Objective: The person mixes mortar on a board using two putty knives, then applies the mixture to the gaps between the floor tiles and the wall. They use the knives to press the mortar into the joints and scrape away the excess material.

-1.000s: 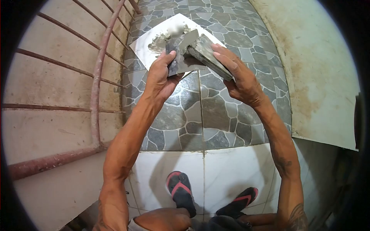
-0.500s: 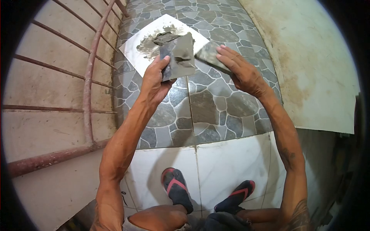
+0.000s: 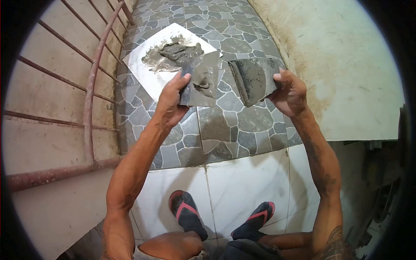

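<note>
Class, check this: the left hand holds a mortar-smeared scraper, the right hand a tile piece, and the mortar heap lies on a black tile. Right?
No: the head view shows the mortar heap on a white tile, not black. The left hand holds the scraper, the right hand the tile piece.

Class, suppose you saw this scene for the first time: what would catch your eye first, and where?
First, the two raised hands at centre: the left hand holds a mortar-smeared trowel, the right hand a tile piece coated with ridged grey mortar. Beyond them, a white tile on the stone-patterned floor bears a mortar heap.
</note>
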The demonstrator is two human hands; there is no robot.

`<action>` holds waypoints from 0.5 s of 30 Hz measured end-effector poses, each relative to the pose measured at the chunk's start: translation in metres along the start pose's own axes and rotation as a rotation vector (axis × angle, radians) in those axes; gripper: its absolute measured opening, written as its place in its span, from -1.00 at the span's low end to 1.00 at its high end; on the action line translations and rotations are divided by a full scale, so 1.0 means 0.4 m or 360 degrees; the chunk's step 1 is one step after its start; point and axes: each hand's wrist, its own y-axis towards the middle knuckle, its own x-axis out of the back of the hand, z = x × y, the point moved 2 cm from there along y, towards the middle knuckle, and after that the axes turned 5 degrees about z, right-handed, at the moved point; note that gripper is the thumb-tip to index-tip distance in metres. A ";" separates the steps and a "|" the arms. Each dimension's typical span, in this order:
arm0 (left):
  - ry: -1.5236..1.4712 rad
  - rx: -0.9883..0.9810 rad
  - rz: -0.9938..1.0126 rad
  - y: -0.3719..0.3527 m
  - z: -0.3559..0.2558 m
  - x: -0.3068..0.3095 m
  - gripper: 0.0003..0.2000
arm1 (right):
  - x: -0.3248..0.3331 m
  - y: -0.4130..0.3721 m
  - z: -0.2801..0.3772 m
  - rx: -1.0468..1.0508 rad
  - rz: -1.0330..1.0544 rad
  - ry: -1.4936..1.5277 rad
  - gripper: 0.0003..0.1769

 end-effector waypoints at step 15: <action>0.0001 0.0145 -0.0138 -0.032 0.083 -0.014 -0.75 | 0.205 0.011 0.029 -0.0226 0.0149 -0.1063 -0.66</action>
